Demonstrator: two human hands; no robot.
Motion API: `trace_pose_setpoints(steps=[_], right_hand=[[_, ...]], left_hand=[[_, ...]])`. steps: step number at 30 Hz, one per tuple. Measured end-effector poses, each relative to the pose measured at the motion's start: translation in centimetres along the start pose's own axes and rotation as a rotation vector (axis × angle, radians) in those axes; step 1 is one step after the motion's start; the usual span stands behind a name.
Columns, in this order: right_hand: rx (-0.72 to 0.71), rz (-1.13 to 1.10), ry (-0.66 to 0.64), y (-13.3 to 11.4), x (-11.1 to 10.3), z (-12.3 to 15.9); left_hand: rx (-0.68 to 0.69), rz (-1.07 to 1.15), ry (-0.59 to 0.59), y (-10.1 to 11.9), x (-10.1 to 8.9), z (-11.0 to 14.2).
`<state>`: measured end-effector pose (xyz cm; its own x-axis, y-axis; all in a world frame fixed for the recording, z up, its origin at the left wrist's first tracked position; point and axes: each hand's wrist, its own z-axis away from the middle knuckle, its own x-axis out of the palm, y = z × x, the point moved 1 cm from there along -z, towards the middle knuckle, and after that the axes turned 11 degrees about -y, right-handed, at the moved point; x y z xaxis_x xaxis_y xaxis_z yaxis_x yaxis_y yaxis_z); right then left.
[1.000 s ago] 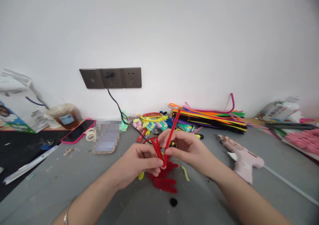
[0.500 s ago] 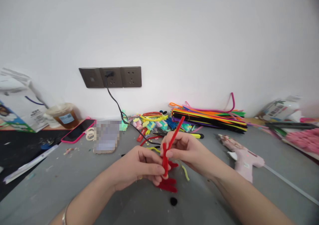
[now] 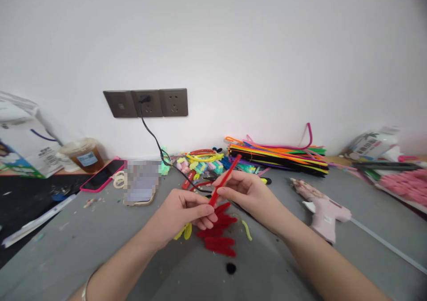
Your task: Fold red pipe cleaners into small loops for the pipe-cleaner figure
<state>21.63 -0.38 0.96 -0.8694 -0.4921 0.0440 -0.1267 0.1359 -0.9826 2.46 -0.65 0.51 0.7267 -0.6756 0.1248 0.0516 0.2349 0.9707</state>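
Note:
A red pipe cleaner point(image 3: 230, 171) slants up and to the right between my two hands. My left hand point(image 3: 191, 210) pinches its lower end between thumb and fingers. Higher along the same stem, my right hand point(image 3: 242, 190) grips it, and the tip sticks out above. Below my hands, several bent red pipe cleaner pieces point(image 3: 220, 244) lie on the grey table, partly covered by my left fingers. Beside them are a yellow looped piece point(image 3: 185, 232) and a short pale yellow piece point(image 3: 247, 230). A small black pom-pom point(image 3: 231, 268) lies nearer to me.
A bundle of coloured pipe cleaners point(image 3: 280, 156) lies by the wall. A pink glue gun point(image 3: 325, 212) is at the right. Left are a phone point(image 3: 105, 175), a drink cup point(image 3: 85, 155) and a tape roll point(image 3: 119, 179). A black cord point(image 3: 151, 134) runs from the socket across the table.
The red pipe cleaner has tilted further right, and its folded lower part now looks straighter. My left hand has shifted up and left, uncovering more red pieces and the yellow loop.

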Motion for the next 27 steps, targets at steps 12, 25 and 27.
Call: trace_pose_setpoints(steps=[12,25,27], right_hand=[[0.080,-0.023,0.037,0.2,0.6,-0.1],[0.144,-0.017,-0.087,-0.3,0.6,0.2],[0.142,-0.028,-0.108,-0.2,0.5,0.3]], left_hand=[[0.092,0.048,0.103,-0.2,-0.3,-0.1],[0.051,0.090,-0.041,-0.3,0.2,0.1],[0.048,0.133,-0.046,-0.4,0.3,0.1]])
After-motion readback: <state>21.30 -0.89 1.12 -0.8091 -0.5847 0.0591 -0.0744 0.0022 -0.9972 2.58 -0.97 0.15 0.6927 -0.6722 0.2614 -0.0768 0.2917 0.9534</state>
